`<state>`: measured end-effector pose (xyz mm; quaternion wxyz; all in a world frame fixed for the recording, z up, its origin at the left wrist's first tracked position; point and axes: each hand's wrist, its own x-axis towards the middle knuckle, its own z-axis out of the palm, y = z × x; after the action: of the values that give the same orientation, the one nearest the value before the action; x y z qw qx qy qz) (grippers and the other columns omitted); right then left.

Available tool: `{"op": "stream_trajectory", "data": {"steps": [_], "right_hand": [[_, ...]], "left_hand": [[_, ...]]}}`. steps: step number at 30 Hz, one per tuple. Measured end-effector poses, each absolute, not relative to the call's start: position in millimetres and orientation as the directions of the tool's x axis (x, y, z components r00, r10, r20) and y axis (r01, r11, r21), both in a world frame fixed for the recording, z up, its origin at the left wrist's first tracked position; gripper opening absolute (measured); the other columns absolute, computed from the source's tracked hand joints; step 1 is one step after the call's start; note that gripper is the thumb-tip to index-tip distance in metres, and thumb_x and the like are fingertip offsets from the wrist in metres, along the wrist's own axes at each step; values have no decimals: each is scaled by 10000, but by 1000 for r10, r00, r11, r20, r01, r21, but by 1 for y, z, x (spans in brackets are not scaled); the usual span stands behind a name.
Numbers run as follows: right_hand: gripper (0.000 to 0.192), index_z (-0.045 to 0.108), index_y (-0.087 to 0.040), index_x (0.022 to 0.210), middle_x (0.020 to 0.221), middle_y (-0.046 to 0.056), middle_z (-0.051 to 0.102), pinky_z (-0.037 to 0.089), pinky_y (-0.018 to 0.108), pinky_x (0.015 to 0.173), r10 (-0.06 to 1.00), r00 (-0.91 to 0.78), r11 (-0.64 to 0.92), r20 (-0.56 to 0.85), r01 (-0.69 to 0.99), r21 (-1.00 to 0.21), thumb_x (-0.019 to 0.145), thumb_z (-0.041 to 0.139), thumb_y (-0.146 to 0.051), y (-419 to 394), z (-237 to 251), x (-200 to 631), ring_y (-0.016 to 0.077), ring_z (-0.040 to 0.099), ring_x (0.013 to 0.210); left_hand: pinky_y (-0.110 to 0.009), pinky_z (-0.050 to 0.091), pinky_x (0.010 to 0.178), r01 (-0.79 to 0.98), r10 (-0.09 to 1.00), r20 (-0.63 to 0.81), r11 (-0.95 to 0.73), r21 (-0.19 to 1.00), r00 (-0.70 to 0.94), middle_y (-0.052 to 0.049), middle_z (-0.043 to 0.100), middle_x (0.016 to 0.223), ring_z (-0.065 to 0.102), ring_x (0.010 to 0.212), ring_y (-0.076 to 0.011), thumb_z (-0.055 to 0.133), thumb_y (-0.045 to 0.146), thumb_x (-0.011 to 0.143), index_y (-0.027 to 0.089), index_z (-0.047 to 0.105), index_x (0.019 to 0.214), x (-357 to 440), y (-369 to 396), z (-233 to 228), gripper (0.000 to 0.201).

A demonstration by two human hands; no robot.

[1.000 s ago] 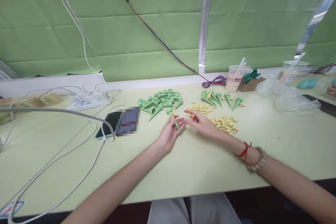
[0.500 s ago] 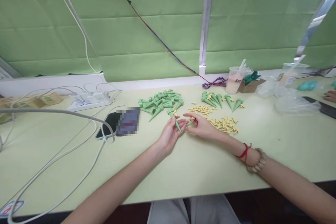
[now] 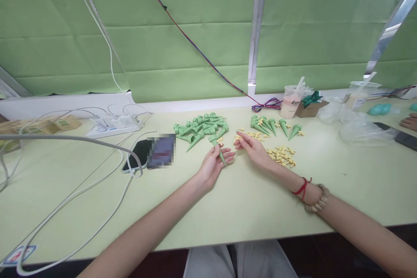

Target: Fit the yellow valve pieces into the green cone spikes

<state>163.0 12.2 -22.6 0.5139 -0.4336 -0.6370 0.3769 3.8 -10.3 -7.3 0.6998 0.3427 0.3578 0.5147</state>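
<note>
My left hand [image 3: 211,167] holds a green plastic plant watering spike [image 3: 214,140] near its wide end. The pointed end slants down across my fingers, and a small yellow valve piece [image 3: 220,140] shows beside the top. My right hand [image 3: 256,150] is a short way to the right, fingers stretched and turned side-on, nothing clearly visible in them. Its fingertips are at the left part of a scattered group of yellow pieces [image 3: 257,135]; the thumb is mostly hidden. A second yellow heap [image 3: 282,156] lies beside my right wrist.
Green spikes [image 3: 200,128] are piled behind my left hand. Several spikes with yellow pieces [image 3: 269,124] lie further right. Phones [image 3: 138,156], loose cables [image 3: 94,191] and a power strip [image 3: 114,126] are at left. A drink cup [image 3: 289,102] and plastic bags [image 3: 361,128] stand right.
My right hand has turned and drawn slightly away from my left hand; its fingers, curved before, are now straighter. My left hand still holds the spike almost in the same place.
</note>
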Motion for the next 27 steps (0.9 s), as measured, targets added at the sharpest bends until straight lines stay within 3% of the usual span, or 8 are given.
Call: {"op": "stream_trajectory", "data": {"steps": [7,17,22,27], "right_hand": [[409,591,-152,1068,955,104,666,509,345,804,965,-31,257,259,-60,-965,783,540,-442,10,-10,167,153,651,805],[436,603,-181,1093,1000,78,668,491,350,850,954,-82,286,288,-43,-957,709,640,-384,4,-6,162,160,632,871],[327,666,-162,932,983,92,677,480,371,866,958,-18,288,287,10,-958,674,667,-362,1,-4,160,196,635,894],[381,636,-162,971,912,75,689,507,344,837,925,28,379,378,-13,-925,630,714,-314,-3,0,159,181,644,860]], "left_hand": [[-304,497,753,-371,975,31,55,927,220,-34,621,781,636,749,-149,537,327,813,152,505,897,4,-12,-9,197],[-254,474,653,-234,977,70,-22,972,200,-23,630,729,620,643,-123,590,402,751,144,531,936,4,-14,-11,323],[-259,468,601,-170,973,84,-48,984,214,-58,672,797,633,635,-142,572,447,749,169,472,978,4,-16,-13,374],[-234,445,547,-111,958,141,-116,987,250,-63,676,793,619,588,-133,511,473,783,174,464,1047,4,-21,-11,402]]}}
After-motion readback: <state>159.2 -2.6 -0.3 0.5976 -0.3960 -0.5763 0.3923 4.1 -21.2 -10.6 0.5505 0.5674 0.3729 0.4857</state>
